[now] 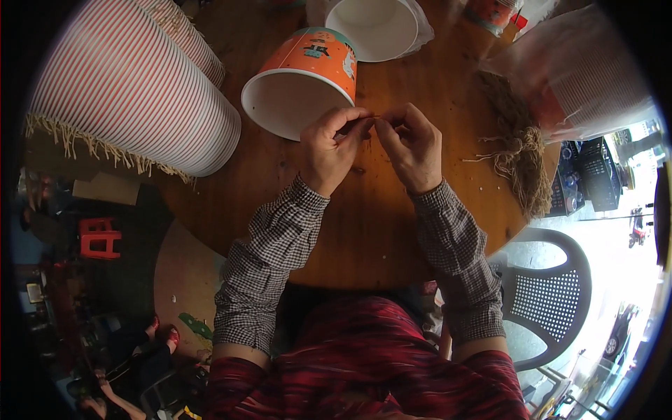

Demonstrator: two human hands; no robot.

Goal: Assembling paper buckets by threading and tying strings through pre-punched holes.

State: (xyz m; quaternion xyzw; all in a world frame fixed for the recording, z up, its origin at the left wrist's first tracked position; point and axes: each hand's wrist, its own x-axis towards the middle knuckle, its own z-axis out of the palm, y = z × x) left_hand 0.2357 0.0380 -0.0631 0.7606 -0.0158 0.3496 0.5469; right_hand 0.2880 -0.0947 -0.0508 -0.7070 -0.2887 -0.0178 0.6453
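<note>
My left hand (329, 150) and my right hand (415, 149) meet over the table, thumbs and forefingers pinched with the tips almost touching. Something thin may run between the fingertips, but it is too small to name. Just beyond my left hand, an orange paper bucket (301, 84) with printed figures lies tipped, its white inside facing me. To the right of my right hand, a bundle of brown twine (528, 164) lies with frayed ends spread on the wood.
Nested paper buckets (140, 91) lie at the left over more twine fringe (84, 143). Behind stands a white bucket (374, 29) in plastic. A plastic-wrapped stack (588, 87) is at the right of the round wooden table (350, 245). A grey chair (549, 301) and red stool (100, 238) flank it; a person sits lower left.
</note>
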